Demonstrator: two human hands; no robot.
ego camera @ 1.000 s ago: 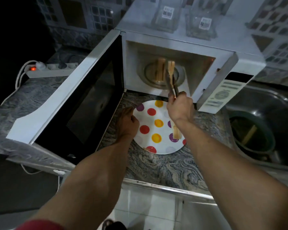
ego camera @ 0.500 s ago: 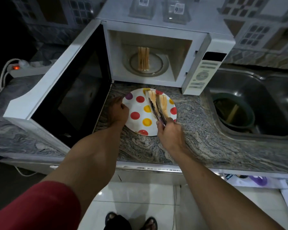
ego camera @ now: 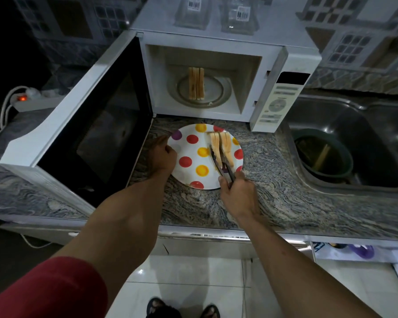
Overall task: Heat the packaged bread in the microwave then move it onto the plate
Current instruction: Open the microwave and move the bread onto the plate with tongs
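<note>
A white microwave (ego camera: 292, 60) stands on the counter with its door (ego camera: 90, 125) swung wide to the left. Bread slices (ego camera: 195, 83) stand on edge on its glass turntable. In front lies a white plate (ego camera: 184, 173) with red, yellow and purple dots. Two bread slices (ego camera: 225, 145) stand on its right side. My right hand (ego camera: 238, 193) grips metal tongs (ego camera: 223, 162), whose arms straddle one slice. My left hand (ego camera: 162, 157) holds the plate's left rim with curled fingers.
A steel sink (ego camera: 363, 143) with a green bowl (ego camera: 324, 154) lies right of the plate. A power strip (ego camera: 32, 101) with a lit red switch sits far left. Two glass items (ego camera: 238, 14) stand on the microwave. The open door blocks the left counter.
My right hand has brought the tongs with a bread slice out of the microwave and down onto the plate. My left hand has stayed at the plate's rim.
</note>
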